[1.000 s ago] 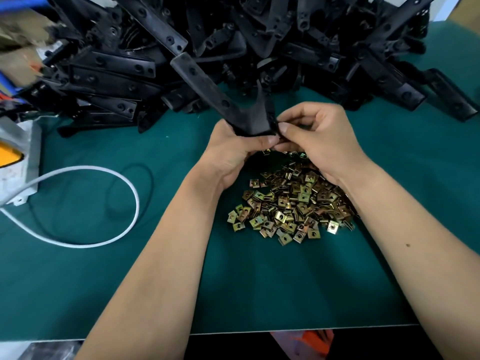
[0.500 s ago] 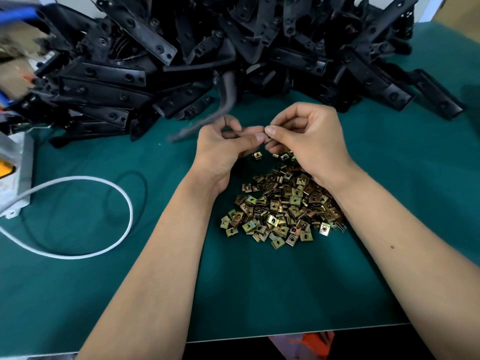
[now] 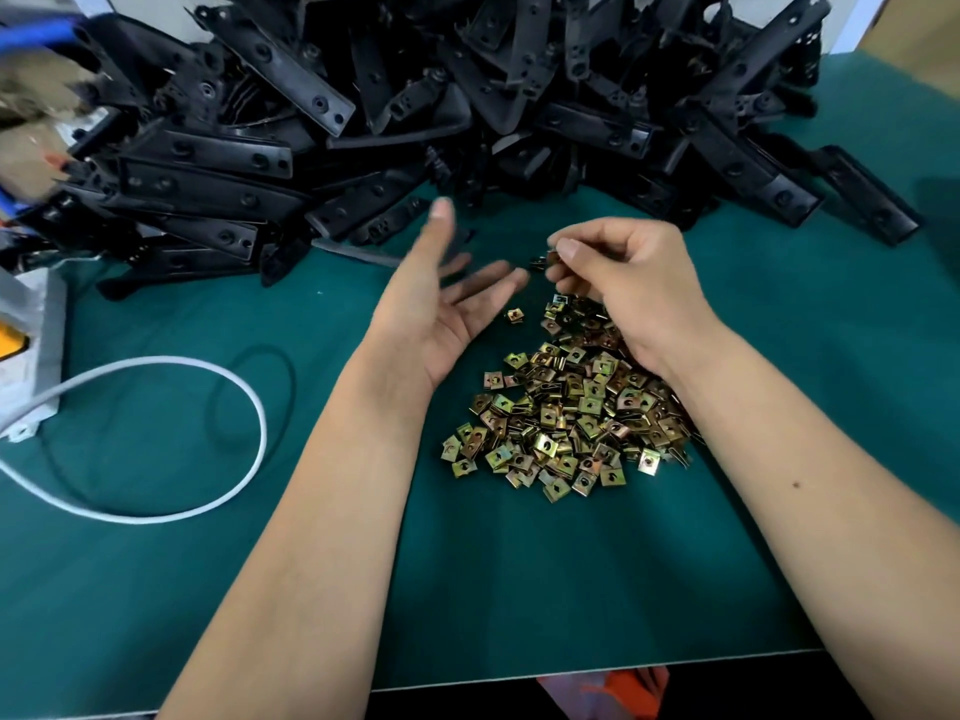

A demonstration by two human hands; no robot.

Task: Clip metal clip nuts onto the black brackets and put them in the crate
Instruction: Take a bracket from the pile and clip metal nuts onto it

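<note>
You have a single view — a wide-angle camera worn on your head, looking forward and down over your forearms at the green table (image 3: 519, 589). It sits close, with the near table edge at the bottom and the pile of black brackets (image 3: 467, 96) filling the top — straight lines bow toward the edges.

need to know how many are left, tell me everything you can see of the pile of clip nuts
The pile of clip nuts is a loose heap of small square, brassy-gold metal pieces, each with a hole, lying jumbled at all angles on the green mat. The right hand rests over its far edge. One stray nut lies apart.
</note>
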